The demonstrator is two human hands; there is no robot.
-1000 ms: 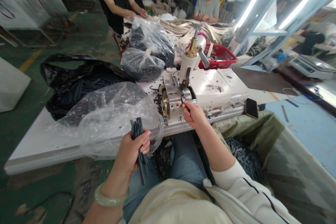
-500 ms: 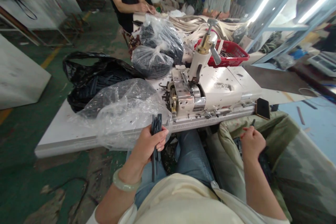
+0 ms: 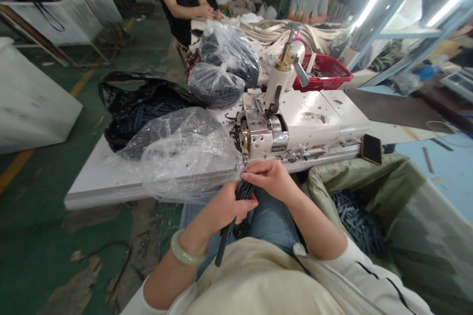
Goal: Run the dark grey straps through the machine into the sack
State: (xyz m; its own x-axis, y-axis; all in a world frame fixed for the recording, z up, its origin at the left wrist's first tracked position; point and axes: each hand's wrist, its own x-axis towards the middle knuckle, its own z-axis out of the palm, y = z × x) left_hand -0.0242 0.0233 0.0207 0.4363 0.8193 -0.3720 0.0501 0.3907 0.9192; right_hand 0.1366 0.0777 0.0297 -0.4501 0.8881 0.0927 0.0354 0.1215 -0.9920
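Observation:
My left hand [image 3: 226, 205] is wrapped round a bundle of dark blue-grey strips [image 3: 222, 247], held tilted over my lap. The lower ends of the strips stick out below the fist. At the top of the bundle, my right hand [image 3: 272, 178] has its fingers closed on the upper ends, partly hiding them. Just beyond both hands stands a cream machine [image 3: 314, 120] with a metal roller head. To my right, a green cloth-lined bin [image 3: 320, 177] holds many similar loose strips [image 3: 356, 219].
A clear plastic bag [image 3: 185, 152] hangs over the table edge [image 3: 96, 197], beside a black bag [image 3: 127, 83] of dark strips. Filled clear bags [image 3: 218, 83] and a red basket [image 3: 332, 71] stand behind. A phone [image 3: 371, 149] lies by the bin. Two people work across the table.
My right hand has come from over the bin, where it held a small dark strip, to the bundle's top. My left hand has shifted slightly right with the bundle, now tilted.

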